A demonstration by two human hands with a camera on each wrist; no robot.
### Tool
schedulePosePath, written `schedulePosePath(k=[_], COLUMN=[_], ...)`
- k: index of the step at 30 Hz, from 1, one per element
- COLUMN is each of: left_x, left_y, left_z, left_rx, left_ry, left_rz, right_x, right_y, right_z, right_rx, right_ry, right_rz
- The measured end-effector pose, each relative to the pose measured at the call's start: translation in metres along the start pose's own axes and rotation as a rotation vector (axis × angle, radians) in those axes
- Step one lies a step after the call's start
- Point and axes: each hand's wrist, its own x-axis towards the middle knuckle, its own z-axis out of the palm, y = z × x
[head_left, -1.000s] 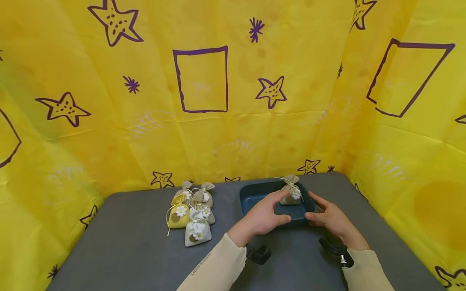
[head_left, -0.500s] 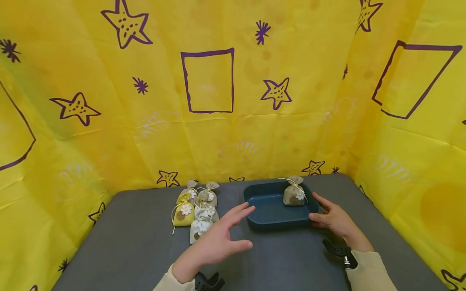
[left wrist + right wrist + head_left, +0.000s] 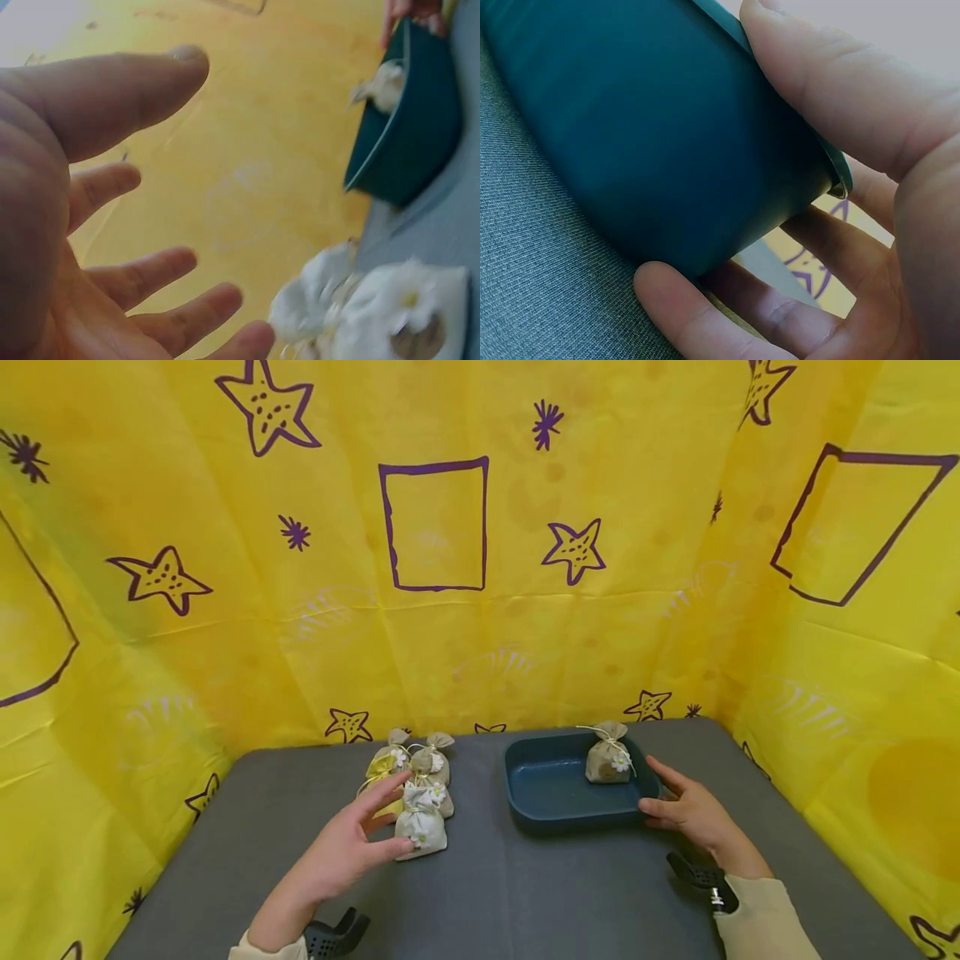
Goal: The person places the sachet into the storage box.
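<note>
left hand (image 3: 341, 852) spread, right hand (image 3: 693, 814) cupped

The left hand (image 3: 67, 225) is filling the near side of the picture, palm showing and fingers (image 3: 135, 274) spreading wide and straight. It is holding nothing. Just past the fingertips, a blurry white cloth bag with a daisy on it (image 3: 409, 315) is lying on the grey worktop (image 3: 454, 225). Another pale little bag (image 3: 311, 296) is sitting right beside it. Farther off, a dark teal plastic tray (image 3: 409, 135) is resting on the worktop, with a small tan bag (image 3: 382, 82) lying inside it. Fingertips of the other hand (image 3: 409, 11) are touching the tray's far rim. A yellow cloth wall (image 3: 262, 150) is standing behind everything.
</note>
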Motion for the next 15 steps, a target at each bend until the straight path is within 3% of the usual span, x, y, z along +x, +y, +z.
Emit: schedulePosePath(k=[7,15], left_x=[-0.004,-0.004], left_y=[-0.014,-0.038], left_z=[-0.025,-0.030], left_rx=[-0.064,-0.121], left_ry=[0.021,0.029], left_rz=[-0.120,-0.188], right_x=[0.000,-0.002], right_y=[0.001,-0.001], right_z=[-0.001,0.000], right_rx=[0.008,0.012], right_ry=[-0.002,-0.009], right_rz=[-0.003,-0.010])
